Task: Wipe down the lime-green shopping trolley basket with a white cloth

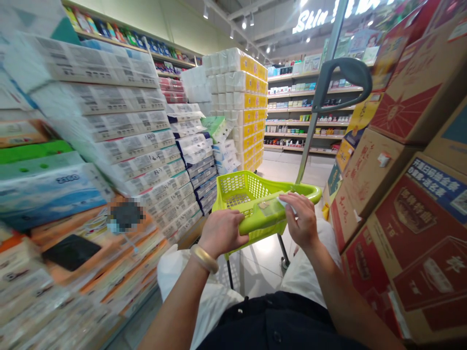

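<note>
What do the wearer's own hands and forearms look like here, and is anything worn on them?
The left hand and right hand are both ungloved. A thick, smooth, rounded gold-coloured bangle circles the left wrist; the right wrist is bare. No sleeve shows on either forearm within the picture.

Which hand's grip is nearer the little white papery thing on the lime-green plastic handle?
Right. The right grip touches the papery thing; the left grip holds the handle, farther left.
</note>
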A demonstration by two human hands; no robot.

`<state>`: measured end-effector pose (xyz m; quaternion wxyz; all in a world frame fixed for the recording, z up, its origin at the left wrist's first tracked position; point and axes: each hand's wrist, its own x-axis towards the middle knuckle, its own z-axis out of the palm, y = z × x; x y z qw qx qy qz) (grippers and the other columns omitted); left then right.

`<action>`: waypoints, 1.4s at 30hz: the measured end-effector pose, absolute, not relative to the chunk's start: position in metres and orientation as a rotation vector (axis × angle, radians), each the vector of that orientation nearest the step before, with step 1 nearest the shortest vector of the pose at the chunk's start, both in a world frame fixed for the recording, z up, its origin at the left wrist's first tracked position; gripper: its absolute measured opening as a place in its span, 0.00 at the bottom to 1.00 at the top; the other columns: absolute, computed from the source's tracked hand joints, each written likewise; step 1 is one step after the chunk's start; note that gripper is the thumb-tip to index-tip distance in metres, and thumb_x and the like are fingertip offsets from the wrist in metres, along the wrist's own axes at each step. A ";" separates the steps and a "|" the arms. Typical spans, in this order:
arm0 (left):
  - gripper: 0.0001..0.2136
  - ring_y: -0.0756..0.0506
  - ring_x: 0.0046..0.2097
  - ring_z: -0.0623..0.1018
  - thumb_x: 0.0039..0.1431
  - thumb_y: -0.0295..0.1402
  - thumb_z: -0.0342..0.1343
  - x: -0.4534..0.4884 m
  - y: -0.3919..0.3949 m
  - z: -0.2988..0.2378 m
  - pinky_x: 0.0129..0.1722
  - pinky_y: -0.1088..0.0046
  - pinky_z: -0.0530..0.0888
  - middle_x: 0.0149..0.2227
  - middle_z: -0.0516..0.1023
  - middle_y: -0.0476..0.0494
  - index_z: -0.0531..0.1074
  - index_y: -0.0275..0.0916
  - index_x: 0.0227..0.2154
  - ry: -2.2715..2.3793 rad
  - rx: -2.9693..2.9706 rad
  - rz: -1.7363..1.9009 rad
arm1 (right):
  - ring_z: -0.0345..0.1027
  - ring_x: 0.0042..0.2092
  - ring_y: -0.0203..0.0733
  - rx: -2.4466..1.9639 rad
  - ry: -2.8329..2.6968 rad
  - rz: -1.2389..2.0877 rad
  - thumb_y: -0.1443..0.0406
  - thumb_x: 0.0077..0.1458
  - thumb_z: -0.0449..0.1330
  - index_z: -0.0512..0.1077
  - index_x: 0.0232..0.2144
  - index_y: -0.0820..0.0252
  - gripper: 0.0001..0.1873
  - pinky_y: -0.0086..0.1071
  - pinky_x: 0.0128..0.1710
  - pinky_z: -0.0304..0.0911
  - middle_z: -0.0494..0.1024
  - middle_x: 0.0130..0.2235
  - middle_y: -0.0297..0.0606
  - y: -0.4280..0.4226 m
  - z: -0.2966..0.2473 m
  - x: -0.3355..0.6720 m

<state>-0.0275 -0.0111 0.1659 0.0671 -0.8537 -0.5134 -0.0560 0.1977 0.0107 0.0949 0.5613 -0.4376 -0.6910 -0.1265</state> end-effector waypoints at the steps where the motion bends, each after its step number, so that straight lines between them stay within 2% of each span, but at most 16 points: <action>1: 0.10 0.40 0.38 0.79 0.50 0.42 0.58 -0.027 -0.011 0.166 0.35 0.66 0.70 0.34 0.79 0.44 0.73 0.41 0.28 -1.548 -2.571 -0.171 | 0.72 0.51 0.46 -1.068 -1.568 -0.296 0.68 0.62 0.51 0.75 0.43 0.55 0.14 0.45 0.58 0.57 0.82 0.45 0.38 0.013 0.096 0.200; 4: 0.10 0.41 0.38 0.79 0.51 0.42 0.58 -0.026 -0.011 0.166 0.35 0.67 0.70 0.34 0.79 0.45 0.73 0.41 0.28 -1.555 -2.565 -0.170 | 0.72 0.51 0.47 -1.125 -1.539 -0.284 0.67 0.62 0.51 0.76 0.42 0.55 0.13 0.46 0.58 0.56 0.82 0.45 0.38 0.011 0.098 0.195; 8: 0.09 0.41 0.39 0.79 0.50 0.41 0.59 -0.026 -0.012 0.166 0.36 0.67 0.70 0.34 0.79 0.45 0.73 0.41 0.29 -1.550 -2.554 -0.154 | 0.69 0.55 0.44 -1.033 -1.772 -0.275 0.68 0.62 0.52 0.74 0.46 0.52 0.15 0.44 0.62 0.51 0.80 0.49 0.34 -0.001 0.100 0.183; 15: 0.10 0.41 0.38 0.79 0.50 0.42 0.58 -0.027 -0.012 0.166 0.36 0.67 0.70 0.34 0.79 0.45 0.73 0.41 0.28 -1.551 -2.561 -0.145 | 0.73 0.48 0.47 -1.211 -1.537 -0.264 0.65 0.62 0.51 0.77 0.40 0.56 0.14 0.46 0.54 0.60 0.82 0.42 0.40 0.022 0.103 0.212; 21: 0.09 0.41 0.38 0.79 0.50 0.41 0.57 -0.029 -0.010 0.166 0.35 0.66 0.70 0.34 0.78 0.45 0.73 0.40 0.28 -1.534 -2.572 -0.144 | 0.70 0.54 0.46 -1.130 -1.687 -0.249 0.66 0.62 0.51 0.76 0.43 0.53 0.14 0.45 0.60 0.53 0.81 0.48 0.36 0.012 0.102 0.198; 26: 0.09 0.42 0.36 0.78 0.50 0.41 0.58 -0.036 -0.008 0.168 0.33 0.67 0.69 0.33 0.78 0.44 0.71 0.40 0.25 -1.434 -2.638 -0.152 | 0.73 0.46 0.46 -1.200 -1.550 -0.270 0.65 0.61 0.51 0.78 0.37 0.56 0.14 0.44 0.53 0.60 0.82 0.41 0.39 0.023 0.100 0.220; 29: 0.09 0.42 0.36 0.78 0.50 0.41 0.58 -0.045 -0.003 0.166 0.34 0.67 0.70 0.33 0.79 0.44 0.72 0.40 0.25 -1.392 -2.655 -0.198 | 0.72 0.43 0.47 -1.240 -1.531 -0.309 0.65 0.61 0.51 0.78 0.35 0.57 0.14 0.43 0.52 0.59 0.81 0.37 0.39 0.028 0.099 0.229; 31: 0.09 0.42 0.38 0.78 0.51 0.41 0.57 -0.053 0.001 0.164 0.37 0.67 0.71 0.34 0.80 0.45 0.75 0.41 0.28 -1.382 -2.669 -0.246 | 0.71 0.43 0.47 -1.243 -1.556 -0.326 0.65 0.61 0.51 0.78 0.35 0.56 0.14 0.43 0.53 0.58 0.81 0.36 0.38 0.026 0.098 0.227; 33: 0.09 0.42 0.41 0.78 0.51 0.41 0.59 -0.062 0.004 0.163 0.47 0.62 0.70 0.35 0.81 0.45 0.77 0.42 0.31 -1.399 -2.647 -0.291 | 0.70 0.43 0.46 -1.250 -1.583 -0.336 0.65 0.62 0.51 0.77 0.36 0.56 0.14 0.43 0.53 0.56 0.81 0.36 0.38 0.021 0.099 0.221; 36: 0.19 0.37 0.51 0.76 0.47 0.45 0.63 -0.073 0.003 0.167 0.62 0.48 0.58 0.45 0.80 0.43 0.77 0.44 0.42 -1.488 -2.535 -0.392 | 0.70 0.45 0.46 -1.259 -1.615 -0.348 0.65 0.63 0.51 0.77 0.39 0.56 0.14 0.43 0.56 0.54 0.81 0.39 0.39 0.015 0.098 0.209; 38: 0.28 0.34 0.55 0.73 0.45 0.49 0.64 -0.072 -0.001 0.172 0.64 0.44 0.52 0.51 0.76 0.40 0.73 0.44 0.50 -1.499 -2.495 -0.468 | 0.70 0.46 0.46 -1.259 -1.618 -0.364 0.65 0.63 0.51 0.76 0.40 0.57 0.13 0.43 0.57 0.53 0.81 0.41 0.39 0.011 0.098 0.200; 42: 0.32 0.37 0.57 0.71 0.48 0.49 0.64 -0.044 -0.005 0.182 0.65 0.49 0.54 0.55 0.72 0.39 0.68 0.44 0.56 -1.308 -2.604 -0.620 | 0.69 0.50 0.46 -1.238 -1.634 -0.392 0.66 0.63 0.51 0.74 0.45 0.56 0.13 0.44 0.60 0.51 0.80 0.44 0.39 0.003 0.096 0.182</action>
